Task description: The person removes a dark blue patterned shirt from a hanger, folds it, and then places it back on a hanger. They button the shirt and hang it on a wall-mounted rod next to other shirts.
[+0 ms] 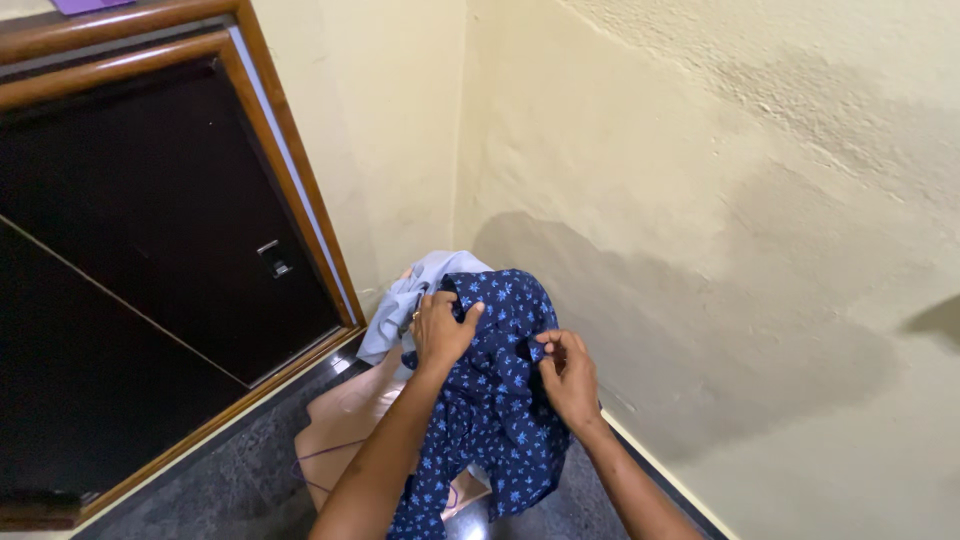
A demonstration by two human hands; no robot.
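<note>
A dark blue garment (495, 400) with small light-blue flowers hangs between my two hands in the corner of a room. My left hand (441, 330) grips its upper edge; a ring shows on one finger. My right hand (568, 376) pinches a fold of the same cloth a little lower and to the right. The fabric drapes down past my forearms toward the floor. Behind it lies a pale blue-grey garment (405, 300), partly hidden by the blue one.
A beige cloth (345, 425) lies on the dark speckled floor (220, 495) under the garments. A dark wooden-framed door (150, 260) with a small metal latch stands to the left. Cream plastered walls (720, 200) meet in the corner just behind the clothes.
</note>
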